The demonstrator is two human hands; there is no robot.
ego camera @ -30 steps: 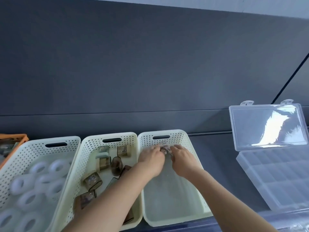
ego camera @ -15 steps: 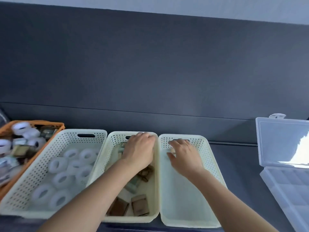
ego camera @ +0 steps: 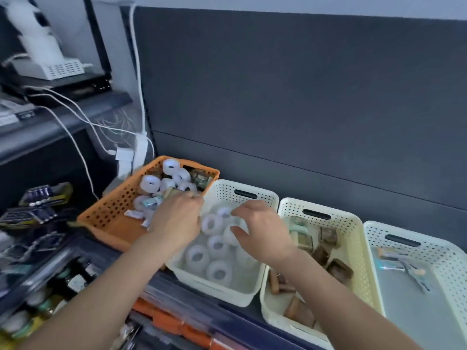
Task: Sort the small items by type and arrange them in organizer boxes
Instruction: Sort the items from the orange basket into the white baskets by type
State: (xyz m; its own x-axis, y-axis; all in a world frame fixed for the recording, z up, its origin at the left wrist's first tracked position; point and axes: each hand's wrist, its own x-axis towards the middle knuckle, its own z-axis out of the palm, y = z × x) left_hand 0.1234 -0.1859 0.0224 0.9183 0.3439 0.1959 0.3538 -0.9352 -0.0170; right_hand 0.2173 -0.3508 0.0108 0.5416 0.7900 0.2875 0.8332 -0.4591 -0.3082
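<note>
– Small mixed items (ego camera: 164,188): white tape rolls, brown packets and slim wrapped sticks, heaped unsorted in the orange perforated plastic basket (ego camera: 108,210), far left of the row.

– Grip on them?

– Left hand (ego camera: 177,218): reaching over the near corner of the orange basket, fingertips blurred and buried among the heap. Cannot tell whether pinching anything. Right hand (ego camera: 262,231): fingers (ego camera: 242,210) loosely spread, thumb apart, hovering over the first cream perforated plastic basket (ego camera: 255,190). Nothing visibly held.

– Outward from there?

– White ring-shaped tape rolls (ego camera: 218,272), loose in that first basket. Just beside it, second cream perforated basket (ego camera: 351,223), with small brown boxes (ego camera: 328,234). Touching that one, third cream perforated basket (ego camera: 429,241), with a few slim blue-green packets (ego camera: 390,258).

– Likely faults?

– Judged, not seen:
1. Blind pick from a tangled heap: two kinds lifted together, one dropped in the wrong basket.
2. Round rolls: prone to rolling off the fingers, or over the shared rim between orange and cream baskets.
3. Arms close together over the first basket: knocking of one wrist against the other, scattering sorted rolls.
4. First basket overhanging the shelf edge: tipping under a downward press.
</note>
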